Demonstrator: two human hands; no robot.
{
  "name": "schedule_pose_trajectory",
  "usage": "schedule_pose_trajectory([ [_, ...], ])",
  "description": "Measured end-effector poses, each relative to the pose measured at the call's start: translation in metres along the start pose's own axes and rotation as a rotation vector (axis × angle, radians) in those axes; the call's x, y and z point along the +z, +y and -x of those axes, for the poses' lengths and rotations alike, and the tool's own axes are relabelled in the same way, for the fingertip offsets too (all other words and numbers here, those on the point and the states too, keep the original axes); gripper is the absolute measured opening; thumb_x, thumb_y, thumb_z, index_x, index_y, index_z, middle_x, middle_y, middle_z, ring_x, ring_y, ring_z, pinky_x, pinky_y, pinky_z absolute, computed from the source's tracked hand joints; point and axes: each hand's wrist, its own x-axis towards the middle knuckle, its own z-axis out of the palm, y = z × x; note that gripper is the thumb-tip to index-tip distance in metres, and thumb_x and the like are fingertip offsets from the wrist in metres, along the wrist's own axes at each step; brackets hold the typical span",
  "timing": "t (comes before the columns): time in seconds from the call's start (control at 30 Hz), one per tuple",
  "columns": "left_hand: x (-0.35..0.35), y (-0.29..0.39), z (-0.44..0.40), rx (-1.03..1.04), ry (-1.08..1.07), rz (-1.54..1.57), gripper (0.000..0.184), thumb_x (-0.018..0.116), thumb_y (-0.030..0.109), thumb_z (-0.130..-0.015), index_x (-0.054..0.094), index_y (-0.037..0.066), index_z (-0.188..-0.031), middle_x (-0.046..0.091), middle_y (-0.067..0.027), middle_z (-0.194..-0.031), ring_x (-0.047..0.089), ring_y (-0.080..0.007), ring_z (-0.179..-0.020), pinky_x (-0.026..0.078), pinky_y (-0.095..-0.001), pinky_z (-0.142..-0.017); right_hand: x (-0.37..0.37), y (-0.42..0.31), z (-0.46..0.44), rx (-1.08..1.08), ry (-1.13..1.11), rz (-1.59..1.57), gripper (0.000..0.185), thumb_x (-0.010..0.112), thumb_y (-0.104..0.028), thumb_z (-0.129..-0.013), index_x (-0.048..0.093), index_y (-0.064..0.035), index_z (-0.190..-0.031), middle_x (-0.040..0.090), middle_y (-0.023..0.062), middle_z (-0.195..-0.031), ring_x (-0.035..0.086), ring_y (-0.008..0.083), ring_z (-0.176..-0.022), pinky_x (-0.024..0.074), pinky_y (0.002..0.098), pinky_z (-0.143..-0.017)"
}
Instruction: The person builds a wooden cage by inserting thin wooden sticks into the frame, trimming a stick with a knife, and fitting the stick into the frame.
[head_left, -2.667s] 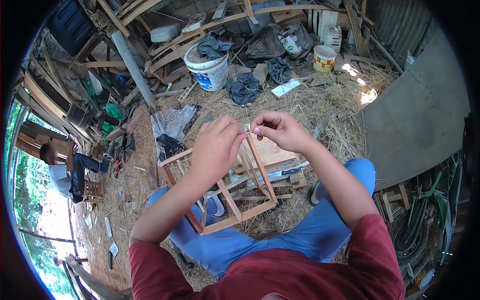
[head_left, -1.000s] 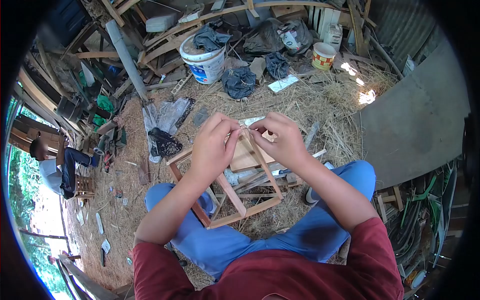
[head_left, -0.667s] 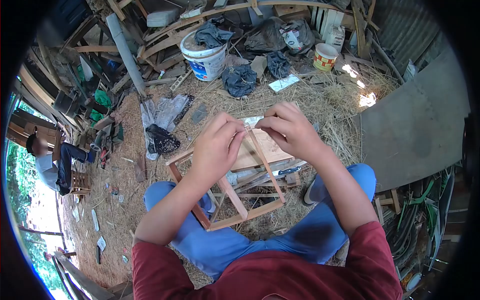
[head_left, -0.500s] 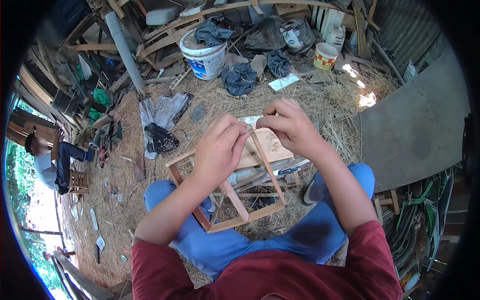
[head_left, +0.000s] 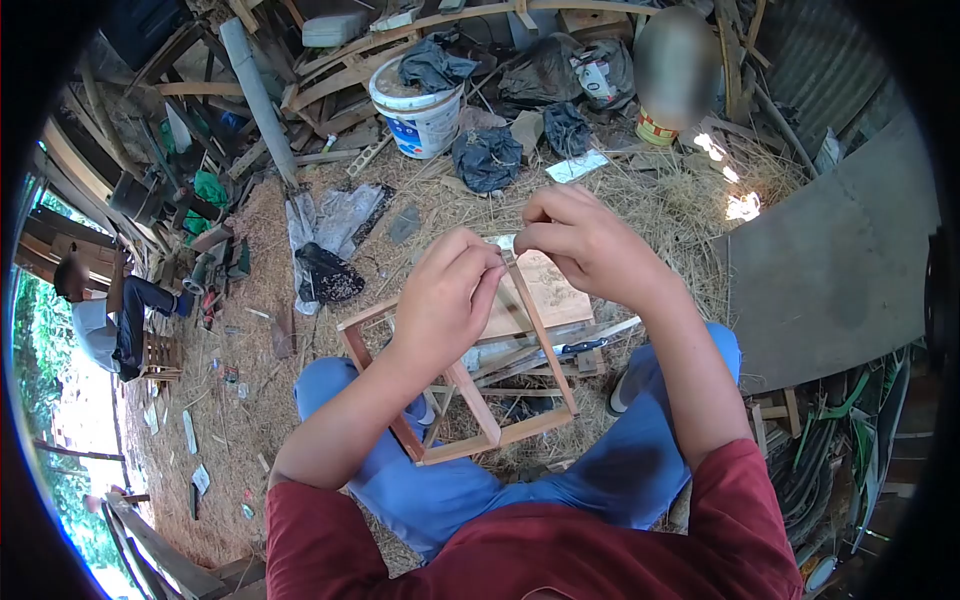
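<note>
A light wooden frame (head_left: 520, 432) with a middle crossbar stands tilted between my knees. My left hand (head_left: 447, 300) is closed in a pinch at the frame's far corner, its forearm crossing over the left side. Close to it, my right hand (head_left: 592, 245) is also pinched, fingertips just above that corner. Whatever small thing lies between the fingertips is too hidden to name. Behind the frame lies a wooden board (head_left: 545, 290). A knife with a dark blue handle (head_left: 580, 348) rests beside the board, near my right knee.
Straw and shavings cover the ground. A white bucket (head_left: 417, 122) and black plastic bags (head_left: 487, 158) stand ahead. To the right leans a large grey sheet (head_left: 825, 270). Another person (head_left: 97, 318) sits far left. Scrap wood (head_left: 170, 545) lies at the lower left.
My right hand has risen slightly, with its fingers still pinched. My left hand stays pinched at the frame's corner. The view has shifted a little.
</note>
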Motion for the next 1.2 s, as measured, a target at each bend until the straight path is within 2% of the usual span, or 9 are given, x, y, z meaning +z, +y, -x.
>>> schedule_pose_trajectory([
  [0.23,0.000,0.000,-0.001,0.001,0.012,-0.010,0.008,0.072,-0.003,-0.088,0.066,-0.002,-0.092,0.067,-0.0141,-0.097,0.069,-0.0320,-0.092,0.053,-0.0386,-0.081,-0.003,-0.001,0.004,0.023,0.084,-0.076,0.017,0.076,-0.001,-0.084,0.069,-0.0059,-0.098,0.066,0.0066,-0.095,0.065,0.0295,-0.093,0.0499,0.0422,-0.084],
  [0.57,0.001,0.000,-0.001,0.006,0.018,-0.012,0.009,0.071,-0.004,-0.087,0.065,-0.002,-0.093,0.067,-0.0143,-0.098,0.068,-0.0336,-0.092,0.053,-0.0389,-0.080,0.004,-0.011,0.004,0.083,0.178,-0.261,0.015,0.077,0.000,-0.082,0.069,-0.0058,-0.093,0.068,0.0073,-0.089,0.067,0.0296,-0.086,0.0528,0.0408,-0.076],
  [0.67,0.001,-0.002,-0.001,-0.002,0.028,-0.014,0.008,0.070,-0.004,-0.087,0.065,-0.002,-0.093,0.067,-0.0147,-0.098,0.068,-0.0340,-0.091,0.053,-0.0389,-0.080,0.004,-0.011,0.006,0.061,0.186,-0.228,0.018,0.080,0.002,-0.079,0.071,-0.0068,-0.091,0.068,0.0067,-0.088,0.067,0.0268,-0.083,0.0526,0.0380,-0.072],
  [0.77,0.003,-0.006,0.000,-0.013,0.041,0.008,0.009,0.071,-0.001,-0.087,0.066,0.000,-0.094,0.064,-0.0128,-0.097,0.065,-0.0351,-0.090,0.052,-0.0429,-0.079,0.008,-0.019,0.008,0.016,0.180,-0.177,0.020,0.082,0.001,-0.076,0.071,-0.0086,-0.089,0.064,0.0055,-0.082,0.064,0.0259,-0.077,0.0502,0.0377,-0.069],
  [0.83,0.003,-0.007,0.000,-0.022,0.038,0.018,0.010,0.071,0.000,-0.087,0.066,0.001,-0.095,0.064,-0.0129,-0.097,0.065,-0.0347,-0.090,0.052,-0.0427,-0.078,0.019,-0.023,0.010,-0.086,0.232,-0.097,0.021,0.083,0.000,-0.073,0.071,-0.0099,-0.088,0.060,0.0049,-0.077,0.061,0.0255,-0.072,0.0479,0.0372,-0.066],
  [1.0,0.003,-0.007,-0.001,-0.044,0.035,0.048,0.008,0.070,0.000,-0.088,0.067,0.000,-0.095,0.065,-0.0126,-0.097,0.066,-0.0340,-0.090,0.052,-0.0419,-0.078,0.025,-0.029,0.016,-0.063,0.289,-0.051,0.021,0.082,0.001,-0.074,0.071,-0.0086,-0.089,0.059,0.0058,-0.078,0.060,0.0266,-0.073,0.0482,0.0374,-0.068],
  [1.07,0.002,-0.008,0.000,-0.076,0.037,0.069,0.007,0.070,0.000,-0.089,0.067,0.000,-0.095,0.065,-0.0125,-0.097,0.066,-0.0337,-0.090,0.052,-0.0416,-0.078,0.024,-0.026,0.019,0.036,0.301,-0.049,0.021,0.079,-0.004,-0.077,0.071,-0.0074,-0.096,0.061,0.0083,-0.087,0.062,0.0303,-0.082,0.0499,0.0414,-0.076],
  [1.2,0.003,-0.010,0.000,-0.070,0.043,0.088,0.005,0.070,0.002,-0.091,0.067,0.000,-0.095,0.066,-0.0126,-0.098,0.067,-0.0332,-0.091,0.053,-0.0411,-0.079,0.023,-0.017,0.019,0.096,0.327,-0.041,0.020,0.080,-0.006,-0.080,0.071,-0.0069,-0.098,0.064,0.0088,-0.090,0.063,0.0309,-0.086,0.0500,0.0415,-0.079],
])
